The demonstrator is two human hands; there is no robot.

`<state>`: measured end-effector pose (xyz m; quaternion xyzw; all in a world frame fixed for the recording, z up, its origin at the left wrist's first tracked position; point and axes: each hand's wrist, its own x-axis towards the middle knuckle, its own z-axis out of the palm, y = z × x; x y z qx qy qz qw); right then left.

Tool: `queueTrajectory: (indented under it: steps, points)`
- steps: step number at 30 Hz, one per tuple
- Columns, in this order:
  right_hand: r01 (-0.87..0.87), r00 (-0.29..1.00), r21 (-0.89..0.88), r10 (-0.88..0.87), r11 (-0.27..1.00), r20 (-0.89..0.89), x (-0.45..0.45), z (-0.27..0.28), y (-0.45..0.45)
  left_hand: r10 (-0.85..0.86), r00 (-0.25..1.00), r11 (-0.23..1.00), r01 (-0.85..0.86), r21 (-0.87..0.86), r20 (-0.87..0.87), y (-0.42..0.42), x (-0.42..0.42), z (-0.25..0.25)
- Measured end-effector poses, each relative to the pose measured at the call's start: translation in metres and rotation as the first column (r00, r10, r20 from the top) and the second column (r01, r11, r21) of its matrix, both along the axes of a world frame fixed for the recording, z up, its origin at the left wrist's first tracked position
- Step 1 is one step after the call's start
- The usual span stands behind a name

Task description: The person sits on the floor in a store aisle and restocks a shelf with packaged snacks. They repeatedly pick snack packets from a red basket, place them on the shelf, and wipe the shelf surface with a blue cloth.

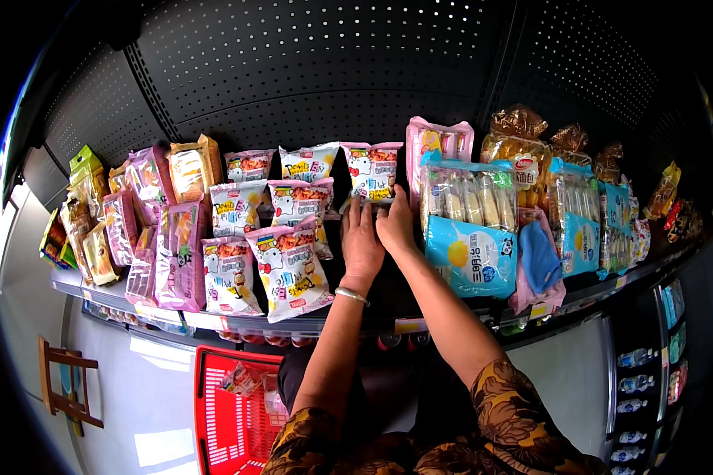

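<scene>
Both hands are at the lower part of a white and pink snack bag (373, 163) with a cartoon cat print, standing at the back of the shelf. My left hand (361, 246), a metal bangle at its wrist, has its fingers extended at the bag's bottom edge. Close beside it, my right hand (397, 222) has its index finger along the bag's lower right corner. Whether either hand grips the bag is hidden. Left of my hands are several similar bags, including one in the front row (291, 270) and one behind it (300, 202).
Blue sandwich-bread packs (469, 255), bagged loaves (520, 157) and a blue cloth (539, 255) are on the right. Purple snack packs (181, 255) stand left. A perforated black panel (309, 71) backs the shelf. Below are a red shopping basket (220, 409) and a wooden stool (68, 380).
</scene>
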<state>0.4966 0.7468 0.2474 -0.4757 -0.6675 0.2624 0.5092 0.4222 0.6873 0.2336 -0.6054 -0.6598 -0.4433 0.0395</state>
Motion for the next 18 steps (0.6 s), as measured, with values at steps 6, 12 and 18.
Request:
queueTrajectory:
  steps: [6,12,18]
  points:
    - [0.015,0.981,0.404,-0.092,0.915,0.173,-0.013,0.005,-0.018,0.051,0.965,0.989,-0.084,-0.121,-0.256,0.012,-0.009,-0.029]
    - [-0.074,0.932,0.320,-0.049,0.944,0.360,-0.010,-0.007,-0.010,0.056,0.976,0.986,-0.087,-0.139,-0.212,0.008,-0.001,-0.017]
    - [-0.094,0.945,0.331,-0.020,0.939,0.326,-0.013,-0.003,-0.014,0.051,0.981,0.991,-0.073,-0.113,-0.185,0.004,-0.003,-0.018]
